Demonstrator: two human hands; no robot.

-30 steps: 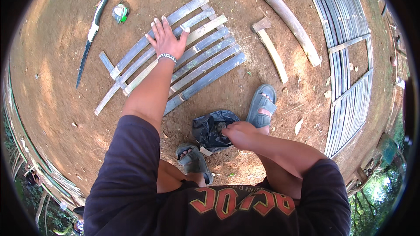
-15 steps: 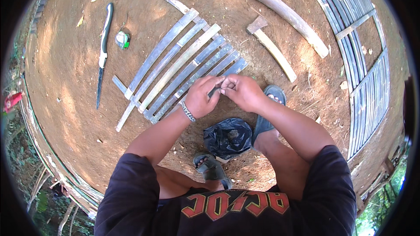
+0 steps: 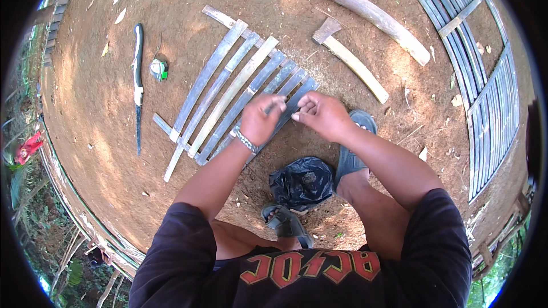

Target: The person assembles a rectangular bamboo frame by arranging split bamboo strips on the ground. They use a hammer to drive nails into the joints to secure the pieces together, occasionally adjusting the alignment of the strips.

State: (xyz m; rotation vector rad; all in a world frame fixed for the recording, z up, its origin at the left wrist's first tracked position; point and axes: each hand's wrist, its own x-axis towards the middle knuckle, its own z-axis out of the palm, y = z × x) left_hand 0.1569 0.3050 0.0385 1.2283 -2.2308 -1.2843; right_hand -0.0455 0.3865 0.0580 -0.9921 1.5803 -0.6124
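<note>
My left hand [image 3: 261,118], with a bracelet at the wrist, is closed with its thumb against curled fingers. My right hand [image 3: 324,115] is also closed, thumb pressed to the fingers, a small gap from the left. Whatever either holds is too small to make out. Both hands hover over the near right end of a rack of bamboo slats [image 3: 233,88], laid side by side across a crosspiece [image 3: 220,17] on the ground. Below the hands, between my feet, sits a black plastic bag [image 3: 302,181].
A hatchet [image 3: 355,63] with a wooden handle lies right of the slats, beyond it a thick bamboo pole [image 3: 354,3]. At left are a folding saw [image 3: 138,91], opened out, and a tape measure [image 3: 158,69]. A larger bamboo panel [image 3: 495,114] lies far right.
My hands, which were touching at the fingertips, have drawn apart a little. The whole view has shifted slightly, while the tools and slats lie as before.
</note>
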